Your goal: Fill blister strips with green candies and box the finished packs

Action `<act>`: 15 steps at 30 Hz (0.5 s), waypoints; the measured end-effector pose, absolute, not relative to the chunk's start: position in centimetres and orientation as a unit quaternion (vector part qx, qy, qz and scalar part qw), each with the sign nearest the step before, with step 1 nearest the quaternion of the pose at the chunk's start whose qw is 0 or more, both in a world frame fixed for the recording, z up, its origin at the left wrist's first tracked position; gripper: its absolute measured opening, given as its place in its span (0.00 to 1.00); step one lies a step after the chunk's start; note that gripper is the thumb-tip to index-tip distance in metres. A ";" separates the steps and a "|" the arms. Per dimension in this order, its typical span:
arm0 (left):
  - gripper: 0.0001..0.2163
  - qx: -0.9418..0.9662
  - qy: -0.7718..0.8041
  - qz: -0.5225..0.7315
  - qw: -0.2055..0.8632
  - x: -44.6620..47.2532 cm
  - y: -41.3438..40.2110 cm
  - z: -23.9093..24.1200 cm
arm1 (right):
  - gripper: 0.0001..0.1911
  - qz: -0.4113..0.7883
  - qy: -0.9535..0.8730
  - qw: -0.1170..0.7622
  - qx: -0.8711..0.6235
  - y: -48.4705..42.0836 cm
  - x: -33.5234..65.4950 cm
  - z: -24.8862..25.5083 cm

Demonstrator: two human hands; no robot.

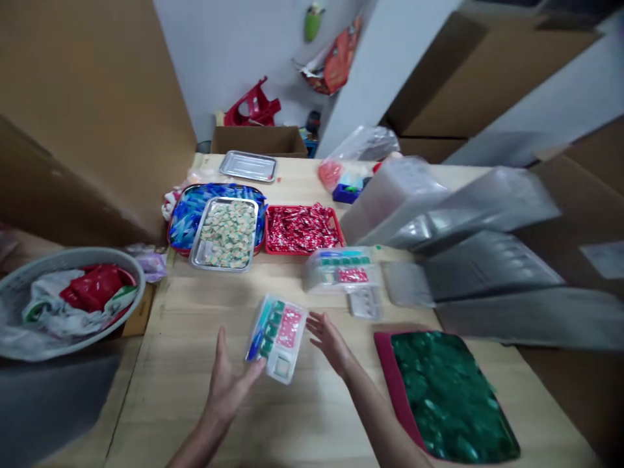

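A clear plastic compartment tray (276, 337) lies on the wooden table (195, 364), with a blue piece, green sweets and red sweets in its sections. My left hand (229, 380) touches its lower left corner with fingers spread. My right hand (329, 340) is open just right of the tray, fingertips close to its edge. A stack of similar filled trays (341, 268) sits behind, with a small empty one (365, 302) beside it.
A red tray of green sweets (446, 390) lies at the right. Behind are a red tray of red sweets (302, 229), a metal tray of pale sweets (227, 234) on a tray of blue pieces (188, 211), stacked empty plastic trays (468, 227), and a grey basin (63, 299) at left.
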State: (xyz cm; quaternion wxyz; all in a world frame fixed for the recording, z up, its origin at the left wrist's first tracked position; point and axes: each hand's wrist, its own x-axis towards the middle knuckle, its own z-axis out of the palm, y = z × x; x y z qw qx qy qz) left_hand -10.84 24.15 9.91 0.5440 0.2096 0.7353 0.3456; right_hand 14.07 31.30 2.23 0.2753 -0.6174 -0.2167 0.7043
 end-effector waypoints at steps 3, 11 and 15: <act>0.54 0.365 0.727 0.285 0.506 -10.1 29.3 11.3 | 0.42 0.709 -0.136 0.284 -0.631 27.4 12.9 1.4; 0.57 0.490 0.706 0.215 0.464 -7.5 32.4 9.1 | 0.36 0.692 -0.137 0.347 -0.618 26.9 8.0 1.3; 0.56 0.454 0.702 0.235 0.496 -7.7 32.4 8.7 | 0.39 0.673 -0.170 0.372 -0.617 27.4 7.3 1.0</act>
